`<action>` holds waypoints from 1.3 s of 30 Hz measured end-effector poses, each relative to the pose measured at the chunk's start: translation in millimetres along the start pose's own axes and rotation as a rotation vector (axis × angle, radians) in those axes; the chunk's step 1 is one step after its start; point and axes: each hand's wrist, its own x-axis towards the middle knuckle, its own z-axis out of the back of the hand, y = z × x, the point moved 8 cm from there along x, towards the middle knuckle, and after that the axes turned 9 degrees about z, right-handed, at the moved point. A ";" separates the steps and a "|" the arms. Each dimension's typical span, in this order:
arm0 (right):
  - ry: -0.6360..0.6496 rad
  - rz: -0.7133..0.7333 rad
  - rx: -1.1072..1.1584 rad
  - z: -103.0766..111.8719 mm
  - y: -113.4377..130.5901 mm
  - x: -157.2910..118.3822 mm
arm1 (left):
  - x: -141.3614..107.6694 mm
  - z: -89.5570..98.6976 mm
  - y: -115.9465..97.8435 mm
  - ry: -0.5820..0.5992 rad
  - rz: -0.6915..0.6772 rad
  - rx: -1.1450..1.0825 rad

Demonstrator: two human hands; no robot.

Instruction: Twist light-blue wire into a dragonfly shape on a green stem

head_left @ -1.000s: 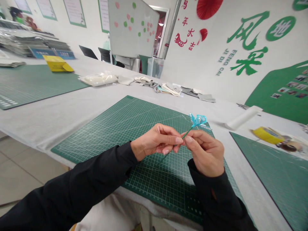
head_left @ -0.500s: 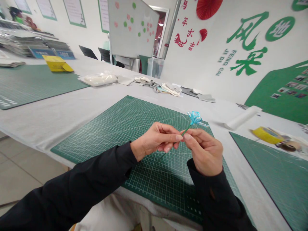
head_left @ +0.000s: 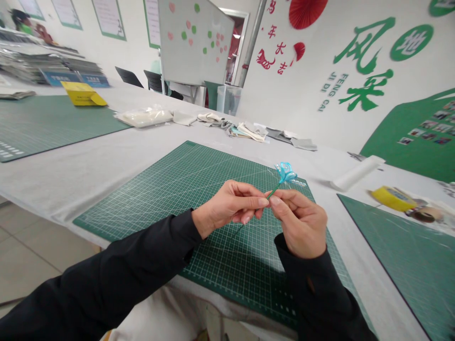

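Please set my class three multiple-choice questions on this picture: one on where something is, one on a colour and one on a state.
1. What lies directly below the left hand and right hand?
A) Floor tiles
B) A green cutting mat
C) A yellow box

2. What colour is the head of the small craft flower?
A) Red
B) Yellow
C) Blue

3. What state is its green stem in?
A) Lying flat on the mat
B) Held up in the fingers
C) Standing in a cup

Answers:
1. B, because the mat's grid shows beneath both hands.
2. C, because the head shows bright blue above the fingers.
3. B, because both hands pinch it in the air above the mat.
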 end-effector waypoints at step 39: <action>-0.076 -0.032 -0.257 9.4 1.1 2.2 | -8.5 4.5 -25.7 -0.294 -0.325 0.362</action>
